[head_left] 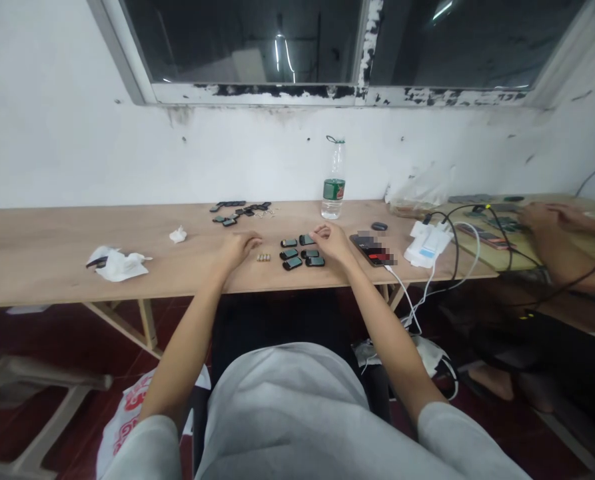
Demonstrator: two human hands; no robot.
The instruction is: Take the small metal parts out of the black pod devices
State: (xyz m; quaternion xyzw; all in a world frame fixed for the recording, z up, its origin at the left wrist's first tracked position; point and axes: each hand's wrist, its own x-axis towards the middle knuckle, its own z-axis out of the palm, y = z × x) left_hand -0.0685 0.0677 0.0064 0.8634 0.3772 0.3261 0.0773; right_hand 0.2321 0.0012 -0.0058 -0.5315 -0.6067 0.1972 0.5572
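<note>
Six-odd small black devices with grey-green faces lie in two columns on the wooden table, one of them a device (292,264) at the front left. My right hand (331,241) rests over the back right device (306,239), its fingertips closed at that device's right edge. To the left, my left hand (241,247) lies on the table with fingers loosely bent and apart, nothing visible in them. Just right of and below it stands a short row of several small cylindrical batteries (264,257). Farther back is a loose group of similar dark pieces (227,220).
A water bottle (333,190) stands by the wall. Right of my hand lie a phone (370,250) on a white cable, a dark oval object (379,227) and a white power strip (427,245). Crumpled tissues (122,265) lie left. Another person's hands (552,217) are at far right.
</note>
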